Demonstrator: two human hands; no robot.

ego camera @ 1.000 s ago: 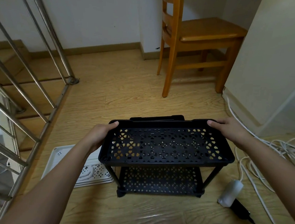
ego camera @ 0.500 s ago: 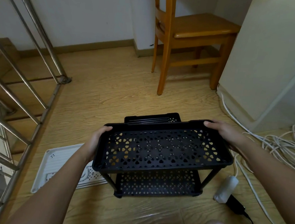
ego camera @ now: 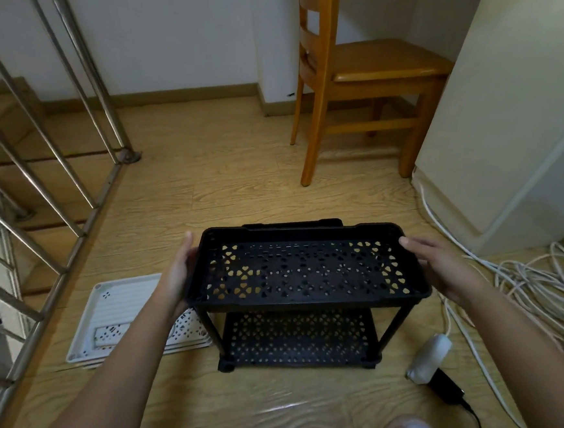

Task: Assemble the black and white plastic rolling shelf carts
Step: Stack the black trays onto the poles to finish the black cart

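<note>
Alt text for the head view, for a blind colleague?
Left hand and right hand press on the ends of the top tray of the black cart. A white tray lies left of it, a wooden chair behind.

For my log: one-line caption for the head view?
Left hand and right hand at either end of the top tray of a two-tier black cart; white tray on the floor beside it.

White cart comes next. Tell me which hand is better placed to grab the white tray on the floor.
Left, probably. The white tray lies just below the left hand, left of the black cart; the right hand sits across the cart at its right end.
</note>
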